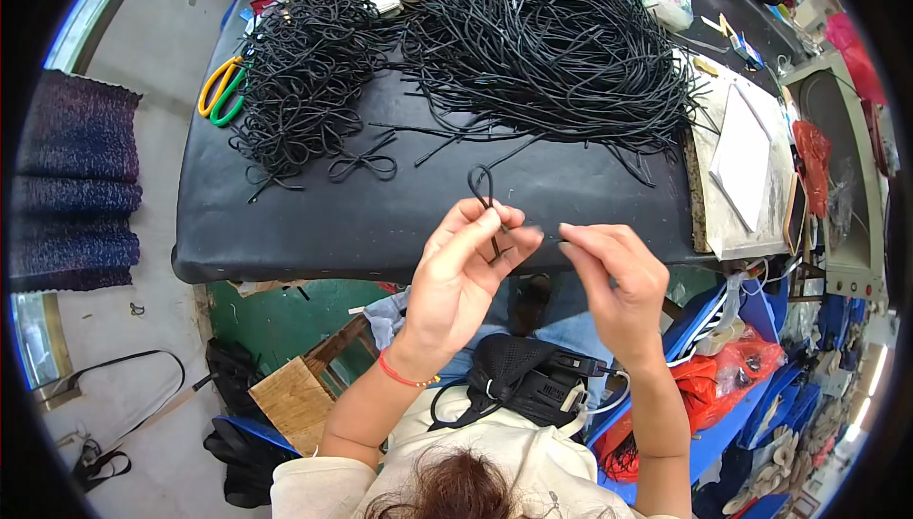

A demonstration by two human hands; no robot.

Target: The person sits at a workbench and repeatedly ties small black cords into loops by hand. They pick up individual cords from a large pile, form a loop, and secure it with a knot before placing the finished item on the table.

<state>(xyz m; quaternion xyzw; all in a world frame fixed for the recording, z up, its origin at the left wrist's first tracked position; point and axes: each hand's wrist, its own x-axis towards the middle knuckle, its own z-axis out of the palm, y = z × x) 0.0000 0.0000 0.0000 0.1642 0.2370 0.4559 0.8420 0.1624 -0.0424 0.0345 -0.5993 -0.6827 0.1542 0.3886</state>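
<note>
My left hand (452, 281) is closed in a pinch on a thin black cord (490, 188), bent into an upright loop above the fingertips. Facing it, my right hand (623, 281) has its thumb and fingers pressed together on what appears to be a dark end of the same cord. Both hands are raised over the near edge of the black padded table (285, 234). Beyond them spreads a large pile of loose black cords (552, 43). A heap of looped, knotted cords (304, 72) sits to its left, with one bow-shaped knotted cord (380, 167) apart in front.
Scissors with yellow and green handles (224, 117) lie at the table's left edge. On the right is a worn board (704, 195) bearing a white sheet (742, 162). A wooden stool (290, 405) stands below left; a red plastic bag (713, 395) is below right.
</note>
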